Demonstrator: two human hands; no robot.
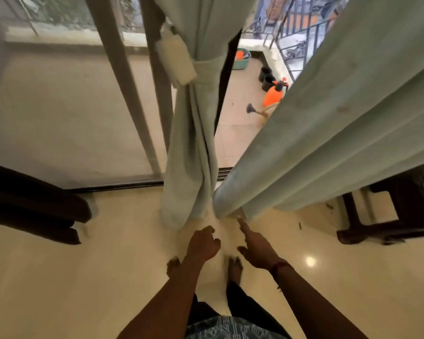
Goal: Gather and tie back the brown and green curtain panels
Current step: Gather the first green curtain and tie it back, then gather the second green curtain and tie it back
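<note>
Head view: looking down past both forearms at the curtain hems.
loose green panel (328, 133): sweeps ungathered from 1 o'clock down to centre frame; its hem ends at 12 o'clock from the right hand.
tied green panel (194, 148): hangs at centre, cinched high up by a pale tieback band (179, 59); its hem lies at 11 o'clock from the left hand.
brown panel (34, 204): dark folds at 9 o'clock, well apart from both hands.
right hand (256, 250): fingers straight and spread, holding nothing; forefinger tip at the loose green panel's hem, contact cannot be told.
left hand (203, 243): fingers loosely curled, holding nothing, just short of the tied green panel's hem.
green tub (240, 66): balcony floor, 12 o'clock; something orange inside, too blurred to name.
black pots (267, 78): near the tub at 1 o'clock; contents hidden.
orange sprayer (273, 95): just beside the pots, partly behind the loose green panel.
dark wooden stand (377, 228): 3 o'clock, on the pale floor.
</note>
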